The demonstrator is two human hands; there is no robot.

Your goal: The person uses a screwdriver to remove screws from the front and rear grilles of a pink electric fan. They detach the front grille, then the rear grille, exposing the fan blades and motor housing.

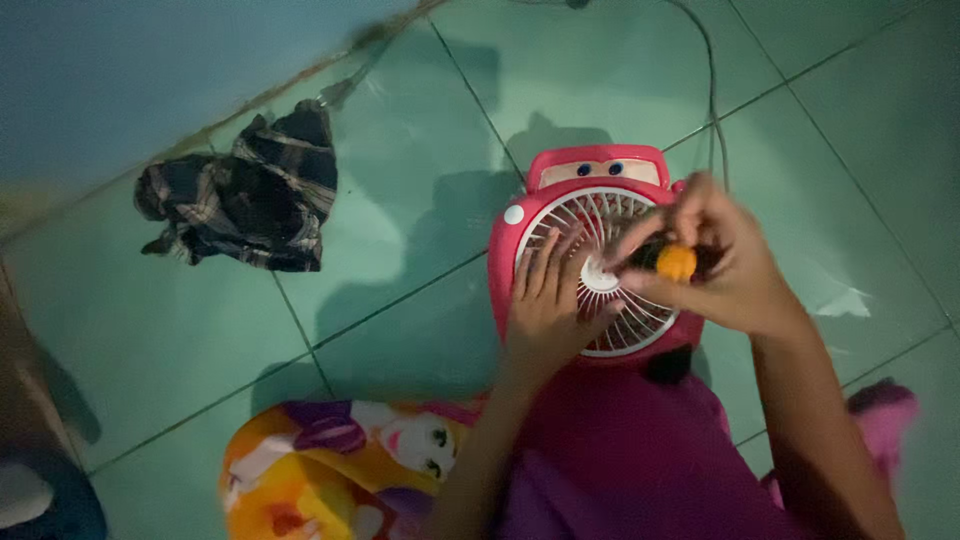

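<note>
Head view: 1 person sits on a green tiled floor (400, 200) in dim light and works on a small fan.
Far left: a crumpled dark checked cloth (250, 195) lies on the tiles, well apart from the hands.
Lower left: a colourful printed cushion with a cartoon face (330, 460) lies just beside the person's purple clothing (640, 460).
Left hand (548, 305): the fingers are spread and lie flat on the white grille, so it steadies the fan and grips nothing.
Fan: the small pink plastic table fan with a white round grille (600, 270) lies between the 2 hands, with its dark cable (708, 90) running away behind it.
Right hand (715, 255): it is closed around a screwdriver with an orange and black handle (672, 262), near the hub of the grille.
Risk: I judge that the tip could slip off the hub and hit the left fingers, because they rest so near it.
Risk 2: the weak light could make it hard to set the tip correctly.
</note>
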